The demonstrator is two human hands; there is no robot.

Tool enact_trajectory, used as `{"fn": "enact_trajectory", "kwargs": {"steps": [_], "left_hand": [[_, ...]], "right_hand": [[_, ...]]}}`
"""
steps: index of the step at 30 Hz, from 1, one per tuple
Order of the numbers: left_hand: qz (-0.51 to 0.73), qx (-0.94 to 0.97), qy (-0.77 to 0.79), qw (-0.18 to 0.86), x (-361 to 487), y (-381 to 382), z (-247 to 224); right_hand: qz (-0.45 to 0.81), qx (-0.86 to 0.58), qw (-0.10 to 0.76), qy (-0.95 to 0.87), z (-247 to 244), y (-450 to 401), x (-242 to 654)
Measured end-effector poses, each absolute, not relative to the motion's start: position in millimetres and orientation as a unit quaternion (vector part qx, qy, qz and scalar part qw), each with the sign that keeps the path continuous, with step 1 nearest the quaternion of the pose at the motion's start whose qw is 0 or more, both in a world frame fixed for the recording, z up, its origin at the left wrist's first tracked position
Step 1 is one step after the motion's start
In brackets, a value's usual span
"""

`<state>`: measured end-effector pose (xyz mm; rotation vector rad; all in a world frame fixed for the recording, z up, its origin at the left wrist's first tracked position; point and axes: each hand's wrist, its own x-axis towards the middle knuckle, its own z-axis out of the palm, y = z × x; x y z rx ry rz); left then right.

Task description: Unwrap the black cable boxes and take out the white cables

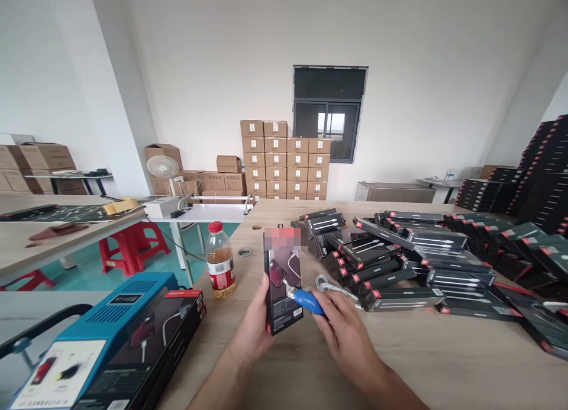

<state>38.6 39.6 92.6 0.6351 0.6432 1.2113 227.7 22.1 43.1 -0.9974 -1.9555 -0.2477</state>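
Upright in front of me, a slim black cable box (284,321) printed with a phone and a white cable is gripped along its left edge by my left hand (254,327). My right hand (339,324) is closed around a blue-handled tool (310,302). The tool's short metallic tip lies over the face of the box; whether it touches is unclear. Behind my right hand, a coiled white cable (326,284) rests on the wooden table. Part of the box's left side is hidden by my fingers.
A pile of black cable boxes (368,247) spreads to the right. A drink bottle with a red cap (220,268) stands left, near the table edge. Closer to me sit a blue machine (119,306) and another black box (155,339). Stacked cartons (286,160) line the wall.
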Motion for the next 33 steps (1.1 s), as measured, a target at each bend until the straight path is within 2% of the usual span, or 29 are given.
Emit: {"fn": "enact_trajectory", "kwargs": {"steps": [12,22,33], "left_hand": [[0.556,0.295,0.245,0.738,36,38,100],[0.550,0.313,0.263,0.728,31,41,84],[0.541,0.342,0.265,0.721,29,37,86]], "right_hand": [[-0.096,-0.394,0.469,-0.785,49,19,232],[-0.098,-0.393,0.451,-0.795,49,19,231],[-0.105,-0.386,0.451,-0.798,49,19,231]]}}
